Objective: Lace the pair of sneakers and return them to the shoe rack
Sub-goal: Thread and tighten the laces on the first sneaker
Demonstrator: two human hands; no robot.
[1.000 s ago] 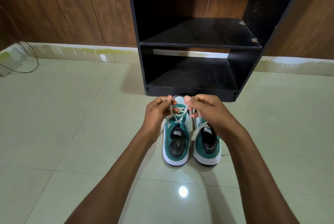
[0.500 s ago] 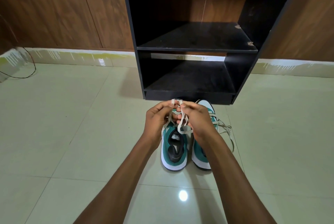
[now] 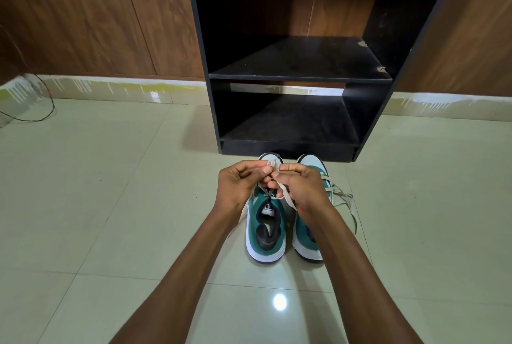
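Both hands point(image 3: 273, 185) pinch the left sneaker's lace point(image 3: 273, 164) before the shoe rack point(image 3: 300, 77).

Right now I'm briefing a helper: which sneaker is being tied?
Find the black shoe rack; two teal sneakers sit before it. It's the left sneaker, under both hands. Unlike its neighbour, whose laces trail loose, its lace is pinched.

Legible markings: one, partly readable.
Tongue label point(image 3: 269, 207) of the left sneaker point(image 3: 264, 228) carries white lettering, too small to read.
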